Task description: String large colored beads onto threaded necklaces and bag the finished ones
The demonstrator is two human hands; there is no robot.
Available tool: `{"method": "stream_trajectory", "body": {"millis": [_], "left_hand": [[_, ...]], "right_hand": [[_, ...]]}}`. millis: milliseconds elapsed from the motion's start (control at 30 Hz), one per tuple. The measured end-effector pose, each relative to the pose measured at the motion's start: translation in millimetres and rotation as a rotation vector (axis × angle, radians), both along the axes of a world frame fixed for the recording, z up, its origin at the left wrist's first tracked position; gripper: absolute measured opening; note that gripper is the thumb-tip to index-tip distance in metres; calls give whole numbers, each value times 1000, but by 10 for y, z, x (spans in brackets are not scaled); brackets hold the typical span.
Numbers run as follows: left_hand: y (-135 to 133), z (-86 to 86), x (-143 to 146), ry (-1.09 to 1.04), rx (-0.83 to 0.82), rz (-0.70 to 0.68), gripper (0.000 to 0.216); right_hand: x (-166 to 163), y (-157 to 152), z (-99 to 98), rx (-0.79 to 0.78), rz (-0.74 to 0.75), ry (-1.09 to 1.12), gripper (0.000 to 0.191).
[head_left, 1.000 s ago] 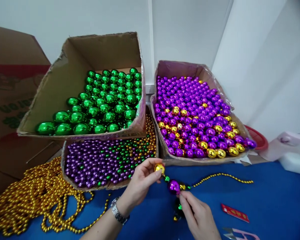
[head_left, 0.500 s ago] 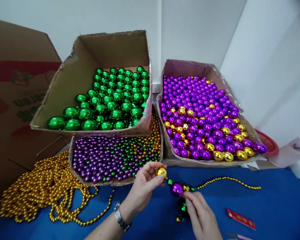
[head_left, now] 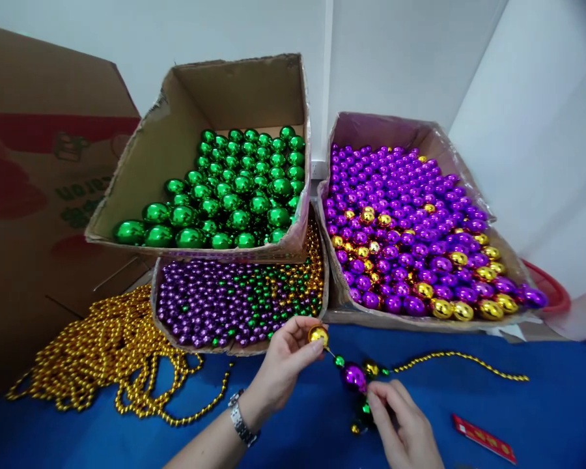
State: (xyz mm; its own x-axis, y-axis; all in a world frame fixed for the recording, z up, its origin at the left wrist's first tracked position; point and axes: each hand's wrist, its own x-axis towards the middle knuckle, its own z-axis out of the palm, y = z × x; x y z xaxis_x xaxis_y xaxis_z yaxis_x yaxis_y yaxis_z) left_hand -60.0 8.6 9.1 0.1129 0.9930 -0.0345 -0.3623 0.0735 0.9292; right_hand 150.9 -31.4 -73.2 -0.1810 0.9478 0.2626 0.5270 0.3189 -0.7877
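Our left hand (head_left: 288, 358) has its grip clamped, thumb against fingers, on the large gold bead (head_left: 319, 335); our right hand's (head_left: 405, 417) fingertips pinch the strand (head_left: 330, 352) at the large purple bead (head_left: 354, 376), whether on bead or thread we cannot tell. We do best keeping light tension, so the small green bead (head_left: 340, 361) between sits straight. The strand is over the desk (head_left: 293, 436), on the near side of the boxes (head_left: 239, 94).
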Motion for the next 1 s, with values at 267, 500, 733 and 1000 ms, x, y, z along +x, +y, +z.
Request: {"method": "stream_trajectory", "body": {"millis": [267,500,733,1000], "left_hand": [[-14,0,0,-64,-18,-15,27],[-34,13,-10,-65,-6,-13,27],[-36,-6,-5,-40,26,6,28],[-33,-10,-28,-18,20,5,26]], "right_hand": [[-95,-16,-2,-23,-17,70,23],[-101,-6,32,-47,-9,103,26],[-139,-30,32,-105,-46,184,29],[-170,-36,90,-57,-59,162,32]]}}
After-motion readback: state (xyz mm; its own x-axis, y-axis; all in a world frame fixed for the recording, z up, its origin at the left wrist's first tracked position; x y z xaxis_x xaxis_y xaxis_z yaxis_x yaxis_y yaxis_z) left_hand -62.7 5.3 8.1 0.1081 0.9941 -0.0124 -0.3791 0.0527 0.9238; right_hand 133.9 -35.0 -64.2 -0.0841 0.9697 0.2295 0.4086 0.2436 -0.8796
